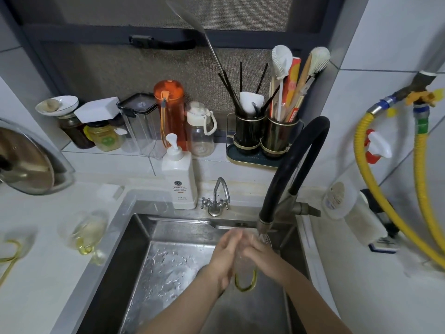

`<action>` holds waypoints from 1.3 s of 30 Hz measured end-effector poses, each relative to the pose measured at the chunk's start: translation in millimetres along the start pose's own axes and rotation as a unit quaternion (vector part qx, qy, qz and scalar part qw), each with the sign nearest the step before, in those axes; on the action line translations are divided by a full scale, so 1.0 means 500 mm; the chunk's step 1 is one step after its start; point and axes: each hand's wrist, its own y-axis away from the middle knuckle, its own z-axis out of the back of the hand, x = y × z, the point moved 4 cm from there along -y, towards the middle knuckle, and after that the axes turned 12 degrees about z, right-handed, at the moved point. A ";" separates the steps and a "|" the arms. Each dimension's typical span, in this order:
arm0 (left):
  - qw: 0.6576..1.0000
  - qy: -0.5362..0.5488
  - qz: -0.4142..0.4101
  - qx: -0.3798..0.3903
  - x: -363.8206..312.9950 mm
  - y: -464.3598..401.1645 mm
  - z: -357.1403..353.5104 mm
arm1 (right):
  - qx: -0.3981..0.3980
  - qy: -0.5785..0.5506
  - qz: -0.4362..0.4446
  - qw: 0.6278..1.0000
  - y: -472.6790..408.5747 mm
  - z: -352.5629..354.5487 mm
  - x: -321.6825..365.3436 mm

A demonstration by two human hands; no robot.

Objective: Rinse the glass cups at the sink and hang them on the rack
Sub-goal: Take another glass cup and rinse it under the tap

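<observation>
A glass cup (243, 261) with a yellow-green handle is being held over the steel sink (115, 256), its mouth tipped up under the spout of the black faucet (286, 169), from which water is being run onto its rim. The cup is being clasped from both sides: the left hand (224, 256) is being pressed flat against its left wall with fingers nearly straight, while the right hand (258, 255) is being curled round its right wall. A second glass cup (85, 233), also with a yellow-green handle, is being left on the white worktop (36, 285) just left of the sink. A white soap dispenser (179, 179) is being kept behind the sink beside a small metal tap (216, 198).
</observation>
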 end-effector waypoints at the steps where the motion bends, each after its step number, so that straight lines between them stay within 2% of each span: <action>1: 1.000 -0.006 -0.004 0.001 -0.006 0.002 0.001 | -0.002 -0.022 0.020 1.000 -0.003 0.000 0.004; 3: 1.000 -0.021 0.005 -0.005 -0.020 0.004 0.007 | 0.029 0.005 0.043 0.999 0.011 0.000 0.005; 6: 0.999 -0.029 0.032 -0.004 -0.025 -0.002 0.020 | 0.111 0.184 0.058 0.975 0.034 0.009 -0.006; 8: 0.999 -0.033 0.041 -0.007 -0.025 0.001 0.023 | 0.108 0.222 0.075 0.966 0.038 0.018 -0.010; 12: 0.999 0.002 0.038 0.039 -0.016 0.007 0.025 | -0.037 0.047 0.084 0.995 0.028 0.024 0.015; 14: 0.997 0.017 0.020 0.067 -0.008 0.024 0.024 | -0.107 -0.050 0.032 0.993 0.010 0.021 0.015; 17: 0.994 0.048 -0.003 0.094 0.009 0.053 0.012 | -0.183 -0.088 -0.057 0.978 -0.010 0.016 0.001; 19: 0.997 0.025 -0.024 0.074 0.020 0.053 0.013 | -0.191 -0.066 -0.072 0.977 -0.013 0.013 0.004; 22: 0.999 0.021 -0.038 0.019 0.020 0.041 0.020 | -0.151 -0.036 -0.024 0.988 0.001 0.007 0.019; 26: 0.999 0.029 -0.039 -0.005 -0.011 0.037 0.020 | -0.016 0.133 0.051 0.990 0.041 0.002 -0.001; 27: 0.999 0.018 -0.043 -0.017 -0.015 0.034 0.016 | -0.016 0.166 0.060 0.984 0.047 0.007 -0.005; 30: 0.998 -0.025 -0.040 -0.034 -0.011 0.026 -0.008 | -0.067 0.158 0.058 0.983 0.049 0.019 0.004; 32: 0.998 -0.032 -0.030 -0.046 -0.011 0.019 -0.014 | -0.034 0.174 0.080 0.981 0.048 0.006 0.019; 34: 0.997 -0.034 -0.034 -0.067 -0.024 0.017 -0.010 | 0.033 0.236 0.098 0.966 0.060 -0.002 0.021; 36: 0.996 -0.035 -0.032 -0.079 -0.029 0.016 -0.008 | 0.089 0.351 0.092 0.928 0.064 0.008 0.023; 39: 0.996 -0.045 -0.006 -0.082 -0.014 0.013 -0.016 | 0.102 0.396 0.077 0.909 0.037 0.010 0.039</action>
